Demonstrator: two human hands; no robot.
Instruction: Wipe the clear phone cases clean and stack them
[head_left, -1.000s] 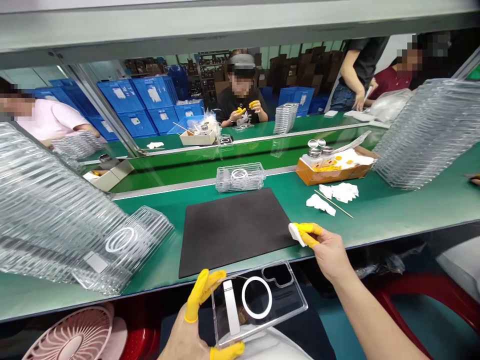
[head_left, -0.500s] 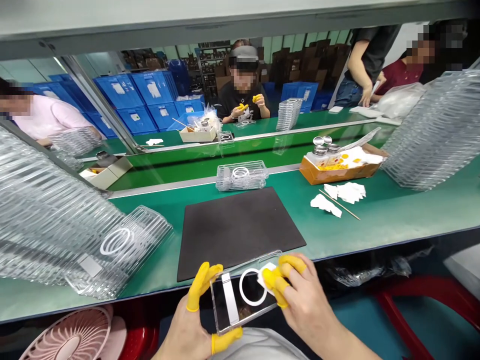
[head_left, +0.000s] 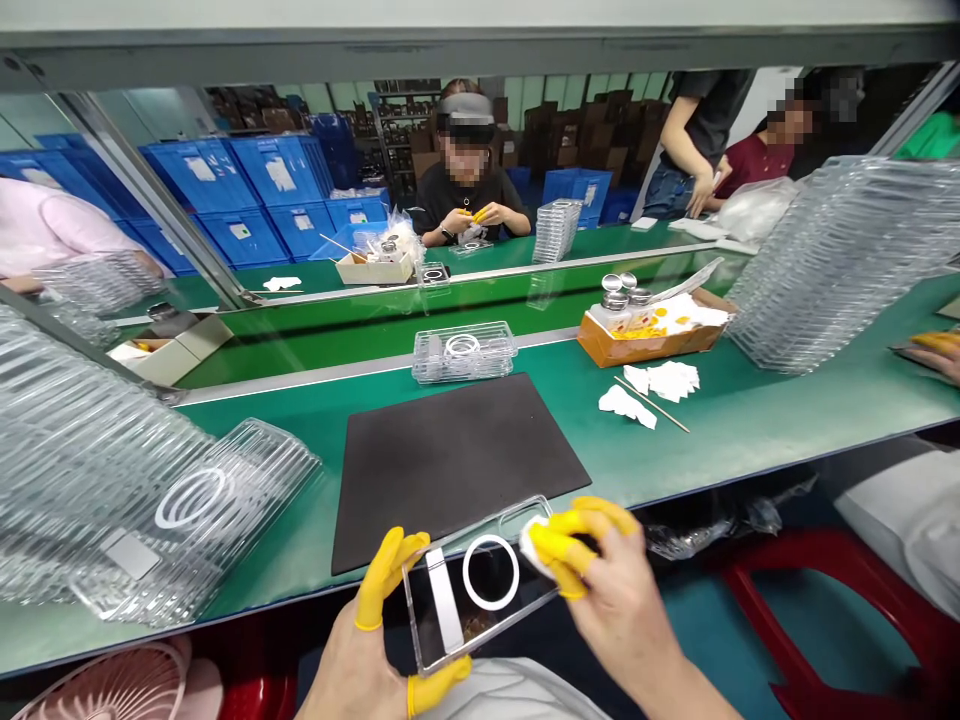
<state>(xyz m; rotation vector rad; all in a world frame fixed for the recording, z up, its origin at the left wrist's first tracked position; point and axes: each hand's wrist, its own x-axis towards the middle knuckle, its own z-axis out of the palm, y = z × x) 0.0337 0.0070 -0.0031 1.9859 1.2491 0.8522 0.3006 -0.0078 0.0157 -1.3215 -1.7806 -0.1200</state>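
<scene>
The left hand (head_left: 360,640) clamps the clear phone case (head_left: 480,590) at its near end, the long axis running crosswise toward the right hand (head_left: 615,590), which pinches a white cloth (head_left: 534,540) against the case's far end.

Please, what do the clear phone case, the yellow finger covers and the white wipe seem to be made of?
The phone case looks like glossy clear hard plastic: things behind show through, edges shine. The yellow finger cots look like thin matte rubber, stretched tight. The white wipe seems soft cloth or tissue, since it bunches; I cannot tell which.
</scene>
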